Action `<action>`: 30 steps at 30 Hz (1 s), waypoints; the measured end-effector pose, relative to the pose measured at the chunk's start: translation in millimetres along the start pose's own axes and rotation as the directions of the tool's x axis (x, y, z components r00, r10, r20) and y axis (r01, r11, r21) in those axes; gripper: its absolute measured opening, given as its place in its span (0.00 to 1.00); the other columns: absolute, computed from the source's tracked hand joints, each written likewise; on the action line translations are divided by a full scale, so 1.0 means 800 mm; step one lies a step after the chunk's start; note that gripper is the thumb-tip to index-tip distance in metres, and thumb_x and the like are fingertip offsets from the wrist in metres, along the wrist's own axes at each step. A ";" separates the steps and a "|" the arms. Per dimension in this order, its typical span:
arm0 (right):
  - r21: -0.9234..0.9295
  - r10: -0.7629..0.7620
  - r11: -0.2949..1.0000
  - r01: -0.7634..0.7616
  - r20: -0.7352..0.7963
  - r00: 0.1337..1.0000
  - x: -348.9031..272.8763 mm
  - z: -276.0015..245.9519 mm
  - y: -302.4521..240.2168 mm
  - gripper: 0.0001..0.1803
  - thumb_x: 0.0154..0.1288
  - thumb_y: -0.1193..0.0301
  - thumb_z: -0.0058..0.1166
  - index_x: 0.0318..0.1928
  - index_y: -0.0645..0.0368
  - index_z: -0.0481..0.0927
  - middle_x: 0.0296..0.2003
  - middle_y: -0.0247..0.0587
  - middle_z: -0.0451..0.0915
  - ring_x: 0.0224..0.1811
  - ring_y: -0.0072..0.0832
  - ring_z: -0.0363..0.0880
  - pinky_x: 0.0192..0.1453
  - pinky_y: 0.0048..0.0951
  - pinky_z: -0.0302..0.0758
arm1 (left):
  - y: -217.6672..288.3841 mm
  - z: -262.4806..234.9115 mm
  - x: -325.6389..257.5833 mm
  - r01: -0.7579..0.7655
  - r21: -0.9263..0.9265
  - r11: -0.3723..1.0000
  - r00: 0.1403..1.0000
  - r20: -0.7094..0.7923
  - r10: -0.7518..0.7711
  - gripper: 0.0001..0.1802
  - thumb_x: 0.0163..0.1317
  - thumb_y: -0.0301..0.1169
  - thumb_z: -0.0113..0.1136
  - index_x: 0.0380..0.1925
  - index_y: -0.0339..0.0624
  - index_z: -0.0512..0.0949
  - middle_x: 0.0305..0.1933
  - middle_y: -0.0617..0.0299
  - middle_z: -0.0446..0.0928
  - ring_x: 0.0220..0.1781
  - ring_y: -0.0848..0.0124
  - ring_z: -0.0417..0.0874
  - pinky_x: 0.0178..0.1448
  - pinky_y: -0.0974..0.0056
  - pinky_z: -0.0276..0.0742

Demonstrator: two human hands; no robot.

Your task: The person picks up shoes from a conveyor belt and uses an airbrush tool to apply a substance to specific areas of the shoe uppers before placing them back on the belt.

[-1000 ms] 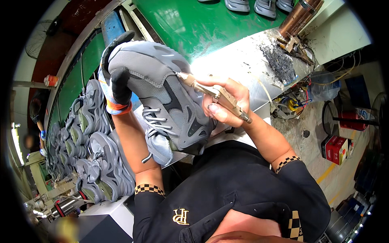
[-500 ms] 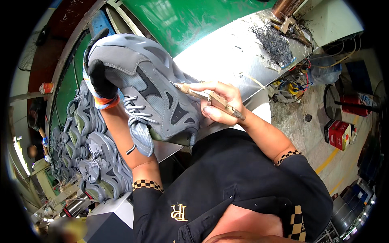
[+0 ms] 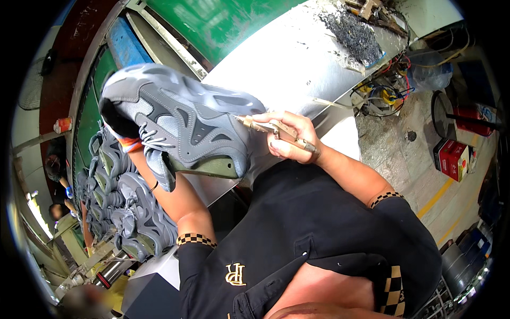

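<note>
A grey sneaker [image 3: 204,127] with a thick sculpted sole is held up in front of me, tilted with its side facing me and its laces hanging. My left hand [image 3: 117,119], in a black glove with an orange cuff, grips it at the toe end; most of the fingers are hidden behind or inside shadow. My right hand [image 3: 292,133], bare, is closed round a brass-coloured pen-like metal tool [image 3: 271,128] with a thin tip and a side lever. The tip is at the seam between upper and sole, near the heel.
Several similar grey sneakers [image 3: 141,207] are piled at the left. Ahead lies a shiny metal worktop [image 3: 271,64] with a heap of dark scraps [image 3: 353,37], beside a green belt [image 3: 212,26]. Cables [image 3: 393,95] hang off its right end. A red box [image 3: 451,159] sits on the floor.
The sneaker has tipped, lowering its toe and showing more of the sole's side and green heel part. The tool tip has shifted slightly along the seam toward the heel.
</note>
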State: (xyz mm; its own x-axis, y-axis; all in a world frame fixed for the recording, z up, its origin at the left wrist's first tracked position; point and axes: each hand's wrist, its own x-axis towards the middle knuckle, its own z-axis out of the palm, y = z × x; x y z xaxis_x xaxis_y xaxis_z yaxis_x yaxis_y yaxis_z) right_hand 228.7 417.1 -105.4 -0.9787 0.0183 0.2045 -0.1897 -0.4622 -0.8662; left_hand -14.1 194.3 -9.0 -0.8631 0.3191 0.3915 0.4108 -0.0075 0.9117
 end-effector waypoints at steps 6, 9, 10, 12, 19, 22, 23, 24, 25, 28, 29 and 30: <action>0.125 0.024 0.992 -0.015 -0.072 0.997 -0.003 -0.010 0.007 0.27 0.61 0.74 0.49 0.62 0.67 0.66 0.25 0.35 0.72 0.24 0.18 0.69 0.26 0.20 0.68 | -0.031 -0.006 -0.049 0.270 -0.221 0.937 0.935 -0.174 -0.311 0.35 0.65 0.50 0.47 0.64 0.35 0.63 0.62 0.52 0.69 0.61 0.62 0.71 0.66 0.57 0.65; 0.194 0.041 0.980 -0.032 -0.039 0.998 0.010 0.005 0.013 0.26 0.62 0.76 0.47 0.61 0.68 0.66 0.26 0.34 0.72 0.24 0.16 0.69 0.27 0.20 0.68 | -0.017 -0.034 -0.111 0.367 -0.491 0.790 0.755 -0.339 -0.562 0.36 0.65 0.49 0.48 0.65 0.36 0.61 0.63 0.53 0.68 0.62 0.61 0.71 0.67 0.55 0.65; 0.160 0.019 0.987 -0.011 -0.051 0.999 0.017 0.007 0.018 0.26 0.62 0.76 0.47 0.61 0.68 0.66 0.25 0.34 0.72 0.24 0.16 0.69 0.27 0.20 0.67 | -0.017 -0.039 -0.130 0.378 -0.473 0.796 0.737 -0.367 -0.568 0.36 0.65 0.49 0.49 0.66 0.36 0.60 0.64 0.53 0.68 0.63 0.61 0.70 0.67 0.55 0.65; 0.105 0.001 0.994 0.004 -0.046 0.999 0.031 0.015 0.032 0.25 0.62 0.77 0.47 0.61 0.68 0.66 0.32 0.36 0.74 0.26 0.16 0.70 0.30 0.20 0.69 | -0.050 -0.071 -0.186 0.286 0.316 0.905 0.910 -0.385 -0.153 0.35 0.64 0.49 0.51 0.66 0.42 0.61 0.63 0.55 0.68 0.62 0.60 0.71 0.66 0.55 0.67; -0.013 0.034 0.999 -0.035 -0.060 0.998 0.050 0.032 0.060 0.26 0.59 0.77 0.49 0.61 0.66 0.67 0.54 0.45 0.75 0.50 0.20 0.72 0.58 0.25 0.67 | 0.027 -0.067 -0.309 0.669 -0.332 0.665 0.540 -0.398 -0.742 0.33 0.67 0.54 0.49 0.64 0.46 0.64 0.61 0.56 0.71 0.59 0.61 0.74 0.57 0.53 0.76; 0.014 0.005 1.000 -0.004 -0.099 0.995 0.045 0.038 0.057 0.27 0.58 0.78 0.49 0.60 0.65 0.67 0.43 0.37 0.76 0.31 0.11 0.67 0.37 0.16 0.67 | 0.056 -0.030 -0.342 0.742 -0.342 0.576 0.486 -0.317 -0.814 0.35 0.68 0.55 0.46 0.64 0.40 0.62 0.62 0.53 0.70 0.58 0.59 0.76 0.53 0.55 0.80; -0.008 0.018 1.000 -0.019 -0.105 0.994 0.043 0.037 0.053 0.27 0.58 0.78 0.49 0.60 0.65 0.67 0.39 0.34 0.75 0.29 0.10 0.66 0.35 0.16 0.66 | 0.065 -0.021 -0.348 0.787 -0.316 0.530 0.472 -0.247 -0.847 0.35 0.69 0.55 0.44 0.64 0.39 0.61 0.61 0.52 0.70 0.57 0.58 0.77 0.49 0.55 0.83; -0.036 0.028 0.999 -0.033 -0.109 0.994 0.040 0.035 0.052 0.27 0.57 0.79 0.48 0.60 0.65 0.67 0.35 0.31 0.75 0.27 0.09 0.65 0.32 0.15 0.64 | 0.076 -0.014 -0.348 0.848 -0.291 0.442 0.405 -0.180 -0.896 0.35 0.69 0.56 0.42 0.64 0.39 0.60 0.61 0.52 0.70 0.57 0.57 0.77 0.46 0.54 0.84; -0.050 0.038 0.998 -0.044 -0.112 0.993 0.036 0.034 0.054 0.27 0.57 0.79 0.48 0.60 0.65 0.67 0.33 0.30 0.74 0.26 0.09 0.64 0.31 0.14 0.64 | 0.079 -0.004 -0.349 0.860 -0.280 0.426 0.396 -0.160 -0.904 0.36 0.68 0.58 0.42 0.65 0.43 0.61 0.62 0.55 0.70 0.58 0.58 0.77 0.47 0.54 0.82; -0.074 0.066 0.995 -0.074 -0.107 0.992 0.030 0.032 0.053 0.27 0.58 0.79 0.48 0.60 0.65 0.67 0.30 0.29 0.73 0.25 0.09 0.64 0.31 0.14 0.63 | 0.081 0.020 -0.351 0.872 -0.284 0.398 0.373 -0.141 -0.917 0.37 0.67 0.60 0.42 0.66 0.47 0.61 0.61 0.58 0.72 0.58 0.61 0.78 0.44 0.56 0.83; -0.070 0.074 0.994 -0.082 -0.108 0.991 0.031 0.031 0.051 0.27 0.58 0.79 0.48 0.60 0.65 0.67 0.30 0.29 0.73 0.25 0.09 0.64 0.31 0.14 0.63 | 0.082 0.028 -0.347 0.873 -0.292 0.391 0.368 -0.134 -0.920 0.37 0.66 0.60 0.42 0.66 0.47 0.61 0.61 0.58 0.72 0.57 0.61 0.78 0.44 0.57 0.84; -0.067 0.083 0.994 -0.091 -0.109 0.991 0.031 0.031 0.050 0.26 0.58 0.79 0.48 0.60 0.65 0.68 0.30 0.28 0.73 0.26 0.09 0.64 0.31 0.14 0.63 | 0.082 0.033 -0.344 0.873 -0.300 0.384 0.363 -0.126 -0.923 0.37 0.66 0.60 0.43 0.66 0.47 0.61 0.61 0.58 0.72 0.57 0.62 0.78 0.43 0.57 0.84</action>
State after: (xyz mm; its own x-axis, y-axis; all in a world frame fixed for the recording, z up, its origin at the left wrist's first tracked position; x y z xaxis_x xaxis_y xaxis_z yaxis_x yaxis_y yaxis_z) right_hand 198.6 377.3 -123.9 -0.9938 0.0768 0.0810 -0.1052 -0.4016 -0.9098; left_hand 258.4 131.2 -60.2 -0.7296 0.0029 -0.6839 -0.6839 -0.0087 0.7295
